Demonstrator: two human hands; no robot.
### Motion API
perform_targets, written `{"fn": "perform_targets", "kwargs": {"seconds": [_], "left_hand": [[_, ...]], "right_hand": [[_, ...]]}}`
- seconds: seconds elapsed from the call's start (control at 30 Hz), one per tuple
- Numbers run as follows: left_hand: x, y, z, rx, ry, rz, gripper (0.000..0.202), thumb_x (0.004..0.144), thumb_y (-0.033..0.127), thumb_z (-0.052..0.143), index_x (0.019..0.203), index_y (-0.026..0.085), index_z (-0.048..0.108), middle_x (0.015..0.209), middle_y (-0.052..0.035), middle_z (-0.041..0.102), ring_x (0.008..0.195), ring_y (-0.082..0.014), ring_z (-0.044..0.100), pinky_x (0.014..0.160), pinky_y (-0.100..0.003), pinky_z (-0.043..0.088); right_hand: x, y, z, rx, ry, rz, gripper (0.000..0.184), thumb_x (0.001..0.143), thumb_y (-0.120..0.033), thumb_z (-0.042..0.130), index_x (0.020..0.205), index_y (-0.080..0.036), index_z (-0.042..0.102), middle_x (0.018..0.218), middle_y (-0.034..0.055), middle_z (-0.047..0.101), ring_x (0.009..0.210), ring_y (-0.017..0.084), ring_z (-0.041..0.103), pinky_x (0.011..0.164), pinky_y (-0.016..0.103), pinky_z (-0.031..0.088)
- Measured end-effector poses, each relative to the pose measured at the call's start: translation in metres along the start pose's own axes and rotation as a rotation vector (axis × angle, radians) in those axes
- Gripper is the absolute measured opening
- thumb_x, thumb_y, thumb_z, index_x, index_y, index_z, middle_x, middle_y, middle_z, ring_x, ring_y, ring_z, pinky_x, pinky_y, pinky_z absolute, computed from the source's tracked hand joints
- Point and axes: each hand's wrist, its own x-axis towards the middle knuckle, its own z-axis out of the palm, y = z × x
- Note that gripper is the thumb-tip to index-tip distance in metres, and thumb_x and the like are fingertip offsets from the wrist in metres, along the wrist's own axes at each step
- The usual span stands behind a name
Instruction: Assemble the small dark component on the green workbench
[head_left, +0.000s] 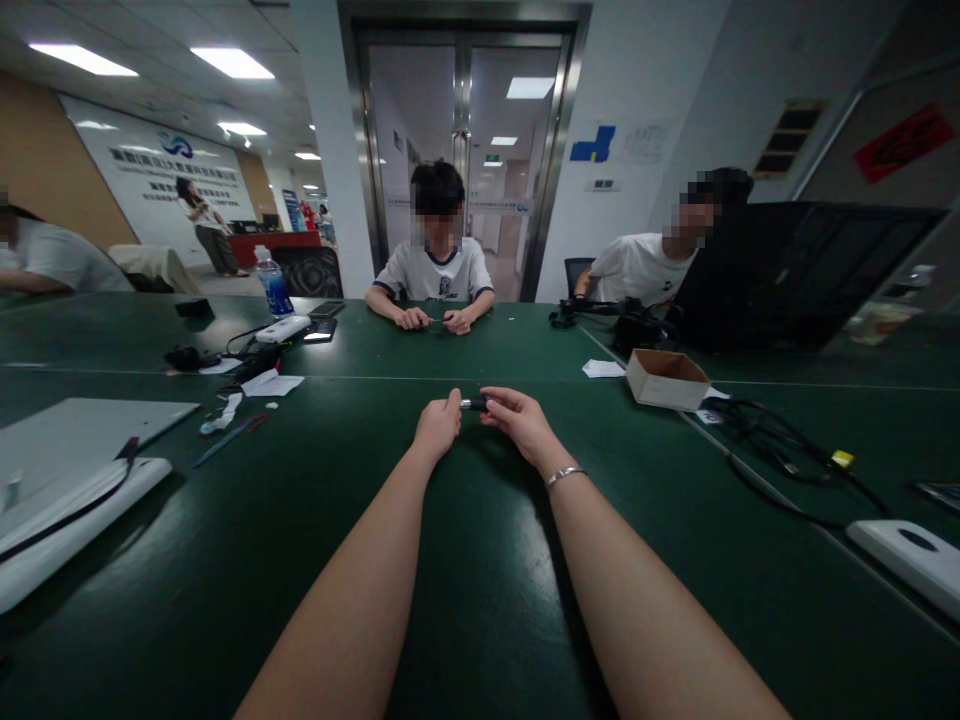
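A small black-and-silver cylinder (474, 404) lies level between my two hands, just above the green table (480, 560). Its silver end is pinched by my left hand (438, 430), thumb on top. The fingertips of my right hand (521, 428) close on its black end, and a bracelet circles that wrist. What kind of thing the cylinder is, I cannot make out; my fingers cover both of its ends.
Across the table sits a person (439, 265) with both hands on the tabletop. An open cardboard box (667, 380) and black cables (780, 440) lie to the right. Leftward are a laptop (90, 425), a white device (82, 530), paper scraps (274, 384) and a bottle (274, 285).
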Motion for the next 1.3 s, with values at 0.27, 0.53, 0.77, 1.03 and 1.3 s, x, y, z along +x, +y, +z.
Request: {"fn": "perform_targets", "kwargs": {"seconds": [0.27, 0.53, 0.77, 1.03, 1.3], "left_hand": [[0.002, 0.001, -0.002, -0.05, -0.019, -0.021, 0.054, 0.092, 0.055, 0.031, 0.053, 0.02, 0.041, 0.044, 0.0023, 0.039, 0.041, -0.0117, 0.039, 0.049, -0.026, 0.031], [-0.004, 0.007, -0.002, 0.009, 0.027, -0.014, 0.055, 0.093, 0.054, 0.03, 0.053, 0.02, 0.044, 0.046, 0.0006, 0.043, 0.043, -0.0131, 0.042, 0.05, -0.027, 0.032], [-0.016, 0.014, -0.005, 0.332, 0.104, 0.112, 0.045, 0.093, 0.055, 0.037, 0.072, 0.02, 0.058, 0.056, 0.0, 0.058, 0.054, -0.0157, 0.054, 0.055, -0.027, 0.032], [-0.009, 0.0, -0.006, 0.054, 0.044, 0.25, 0.023, 0.09, 0.041, 0.049, 0.089, 0.021, 0.06, 0.064, 0.0018, 0.06, 0.058, -0.0128, 0.058, 0.058, -0.023, 0.042], [-0.003, -0.005, -0.003, -0.101, 0.022, 0.247, 0.021, 0.085, 0.032, 0.056, 0.095, 0.015, 0.063, 0.072, -0.0038, 0.065, 0.066, -0.0143, 0.062, 0.066, -0.026, 0.05]], "right_hand": [[-0.001, -0.001, 0.004, -0.013, -0.006, -0.035, 0.038, 0.065, -0.026, 0.086, 0.099, -0.018, 0.072, 0.092, 0.0044, 0.071, 0.069, 0.013, 0.067, 0.071, 0.026, 0.06], [-0.002, -0.002, 0.006, -0.003, 0.018, 0.003, 0.03, 0.068, -0.021, 0.084, 0.096, -0.017, 0.072, 0.083, 0.0041, 0.07, 0.068, 0.014, 0.068, 0.068, 0.026, 0.061], [-0.003, -0.004, 0.008, 0.028, 0.102, 0.086, 0.017, 0.073, -0.014, 0.079, 0.088, -0.012, 0.072, 0.068, 0.004, 0.069, 0.055, 0.011, 0.065, 0.055, 0.019, 0.058], [-0.004, -0.008, 0.01, 0.061, 0.155, 0.134, 0.007, 0.078, -0.011, 0.076, 0.083, -0.01, 0.07, 0.064, 0.0052, 0.068, 0.052, 0.012, 0.064, 0.052, 0.019, 0.056], [-0.004, -0.007, 0.007, 0.06, 0.167, 0.126, 0.01, 0.078, -0.011, 0.075, 0.086, -0.01, 0.07, 0.066, 0.0064, 0.068, 0.055, 0.013, 0.066, 0.055, 0.02, 0.057]]}}
